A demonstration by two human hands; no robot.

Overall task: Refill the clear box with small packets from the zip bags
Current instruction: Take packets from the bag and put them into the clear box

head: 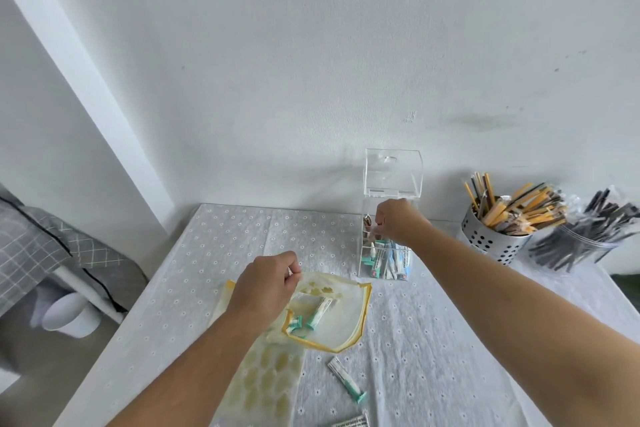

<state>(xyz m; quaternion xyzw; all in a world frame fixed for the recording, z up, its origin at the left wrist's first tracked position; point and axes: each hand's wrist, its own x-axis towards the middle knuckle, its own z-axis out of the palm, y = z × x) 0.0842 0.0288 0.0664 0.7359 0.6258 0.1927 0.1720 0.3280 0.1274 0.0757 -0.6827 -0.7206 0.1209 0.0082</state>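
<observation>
1. One clear box (pixel 388 239) is stood upright at the far side of the tabletop (pixel 433 340), lid flipped up and open. A mixed bunch of packets is seen inside, too jumbled to count.
2. The right hand (pixel 398 222) is held at the box's open top, fingers curled narrow around something small and pale. What exactly is pinched can't be told.
3. The left hand (pixel 266 284) is closed in a tight grip on the upper edge of the yellow-trimmed zip bag (pixel 332 315), so the mouth is kept open.
4. Just under that left grip, roughly three green-tipped packets (pixel 313 317) are counted inside the bag.
5. A second zip bag (pixel 266 381), flat with a yellow pattern, is laid beneath the left forearm.
6. Nearer than both grips, one loose packet (pixel 347 380) is left on the tabletop, plus part of another one (pixel 349 422) cut off at the bottom edge.
7. Off to the right of the right grip, two cups of sticks are parked: one perforated metal holder (pixel 491 241) and one clear cup (pixel 575 248).
</observation>
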